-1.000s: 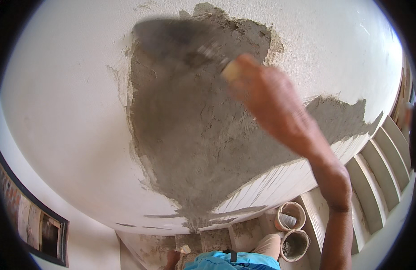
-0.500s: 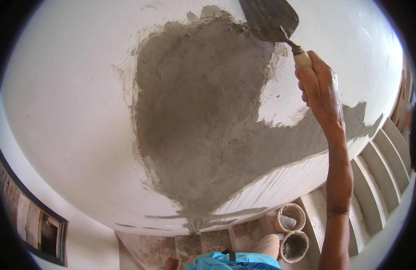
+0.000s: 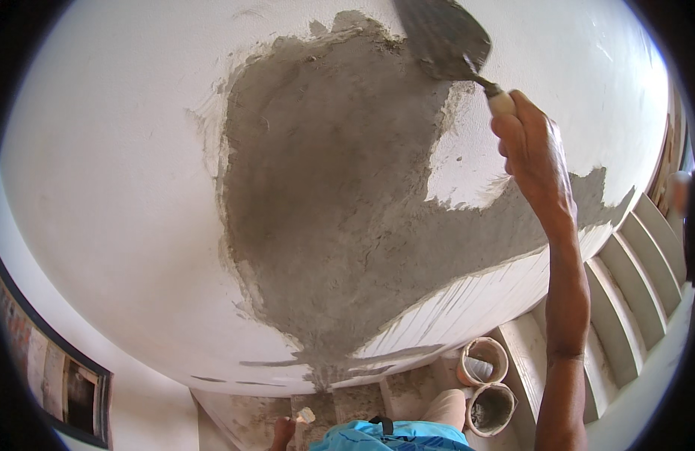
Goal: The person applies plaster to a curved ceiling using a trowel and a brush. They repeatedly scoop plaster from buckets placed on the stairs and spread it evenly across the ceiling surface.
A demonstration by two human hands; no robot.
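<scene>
My right hand (image 3: 529, 146) is wrapped round the pale handle of a pointed trowel (image 3: 445, 41), held up at the top right of the wet grey mortar patch (image 3: 325, 165). The blade lies over the patch's upper right edge; whether it presses on the white wall (image 3: 122, 173) I cannot tell. Low down, near my blue clothing, my left hand (image 3: 284, 431) closes on a small tool with a pale, blunt head (image 3: 306, 415), too small to name.
Two buckets stand by my leg: one bucket (image 3: 492, 410) with grey mix, another bucket (image 3: 501, 352) with a pale object inside. Stairs (image 3: 625, 297) rise to the right. Mortar-stained steps (image 3: 362, 398) lie below the wall. A dark-framed opening (image 3: 84, 402) is at lower left.
The trowel and my right hand have shifted slightly left and down along the patch's upper right edge. My left hand has come further into view with the pale-headed tool.
</scene>
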